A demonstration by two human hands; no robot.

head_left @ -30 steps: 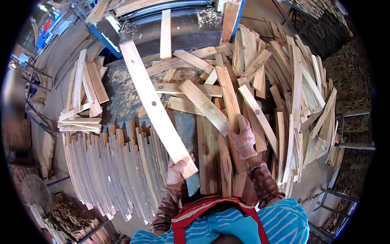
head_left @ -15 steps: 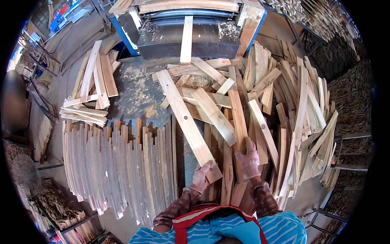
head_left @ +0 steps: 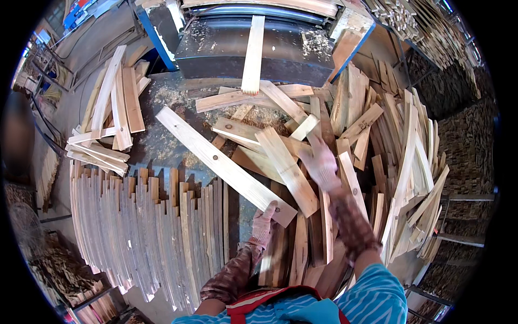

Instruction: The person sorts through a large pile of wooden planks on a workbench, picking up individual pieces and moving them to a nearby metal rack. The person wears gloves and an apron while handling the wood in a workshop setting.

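Note:
My left hand (head_left: 263, 224), in a pale knit glove, is closed on the near end of a long pale board (head_left: 216, 158) with dark knots. This board slants away to the far left. My right hand (head_left: 322, 164), gloved too and slightly blurred, reaches over the loose boards with its fingers stretched out. Beside it lies a shorter plank (head_left: 287, 173) with a jagged far end. A brown board (head_left: 327, 229) runs out toward me from beneath the right wrist. Whether the right fingertips touch wood, I cannot tell.
Ahead stands a machine with a dark metal bed (head_left: 216, 46); one pale board (head_left: 253, 56) juts from it. Narrow strips (head_left: 145, 227) lie in a row at left, with a small board heap (head_left: 116, 102) beyond. A large pile (head_left: 404, 162) leans at right.
The long board's far end has swung left, its near end still in my left hand. My right hand has moved forward, away from me. The view has shifted slightly.

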